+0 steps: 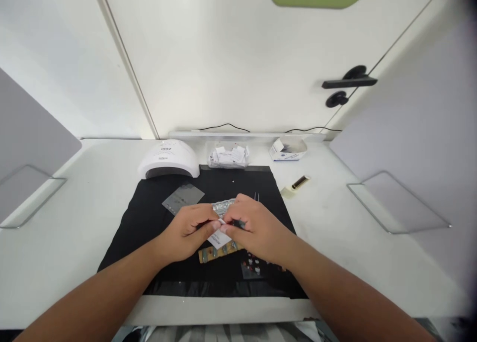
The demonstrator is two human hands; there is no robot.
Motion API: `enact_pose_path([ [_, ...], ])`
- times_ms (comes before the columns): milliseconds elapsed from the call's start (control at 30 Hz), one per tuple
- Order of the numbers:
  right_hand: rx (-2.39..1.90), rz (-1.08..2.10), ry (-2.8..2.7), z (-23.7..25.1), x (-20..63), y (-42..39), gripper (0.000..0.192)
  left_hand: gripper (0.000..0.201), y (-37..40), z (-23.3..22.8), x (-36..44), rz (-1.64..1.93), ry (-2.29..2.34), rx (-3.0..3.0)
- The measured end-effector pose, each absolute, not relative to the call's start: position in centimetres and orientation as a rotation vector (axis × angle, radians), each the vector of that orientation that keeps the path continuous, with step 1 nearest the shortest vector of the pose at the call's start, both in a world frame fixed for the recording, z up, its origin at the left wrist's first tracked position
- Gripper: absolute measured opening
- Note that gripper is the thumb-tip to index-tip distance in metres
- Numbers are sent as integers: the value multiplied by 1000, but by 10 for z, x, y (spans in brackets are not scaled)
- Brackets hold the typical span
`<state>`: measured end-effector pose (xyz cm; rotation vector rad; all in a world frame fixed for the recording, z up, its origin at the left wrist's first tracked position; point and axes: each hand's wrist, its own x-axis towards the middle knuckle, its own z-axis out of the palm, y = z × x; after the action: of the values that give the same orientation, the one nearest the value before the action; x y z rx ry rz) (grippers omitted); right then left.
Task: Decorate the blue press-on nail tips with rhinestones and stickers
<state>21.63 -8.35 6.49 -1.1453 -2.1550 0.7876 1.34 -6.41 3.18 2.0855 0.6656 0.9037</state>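
- Hands together over the middle of a black mat [149, 232], seen from above by a head-worn camera
- Left hand [188, 232] with fingers curled, fingertips pinched on a small white packet [219, 239] with dark print, held just above the mat
- Right hand [253, 227] closed on the same packet from the other side, thumbs of both hands nearly touching at its top edge
- Crinkled silvery foil strip [223, 206] peeking out just behind the knuckles, partly hidden by both hands
- Tan strip [216, 254] with a row of small pale shapes lying on the mat just below the packet, tilted slightly
- Small clear tray [251, 270] with dark and reddish dots near the right wrist; too small to count
- One grey foil sheet [182, 198] flat on the mat, up and left of the hands
- One thin metal tool [256, 197] on the mat just beyond the right hand; tips only in view
- One white dome-shaped nail lamp [169, 159] at the mat's far left corner, opening facing the camera
- One clear bag of white packets [229, 157] at the far edge of the mat
- One opened white and blue box [288, 149] to the right of that bag, off the mat
- One small dark and gold item [300, 182] on the white table [354, 242], well apart from the hands
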Motion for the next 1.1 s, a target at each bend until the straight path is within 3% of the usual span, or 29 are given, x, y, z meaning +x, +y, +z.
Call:
enact_pose_path([
  [100, -1030, 779, -2267, 64, 219, -85, 29, 27, -65, 31, 16, 831, 643, 2062],
  [433, -766, 617, -2369, 53, 220, -85, 27, 30, -65, 41, 19, 543, 585, 2053],
  [933, -469, 70, -2230, 38, 210, -90, 26, 40, -86, 32, 30, 678, 779, 1759],
  [1100, -362, -15, -2166, 50, 215, -99, 23, 39, -67, 26, 25, 902, 1040, 1647],
])
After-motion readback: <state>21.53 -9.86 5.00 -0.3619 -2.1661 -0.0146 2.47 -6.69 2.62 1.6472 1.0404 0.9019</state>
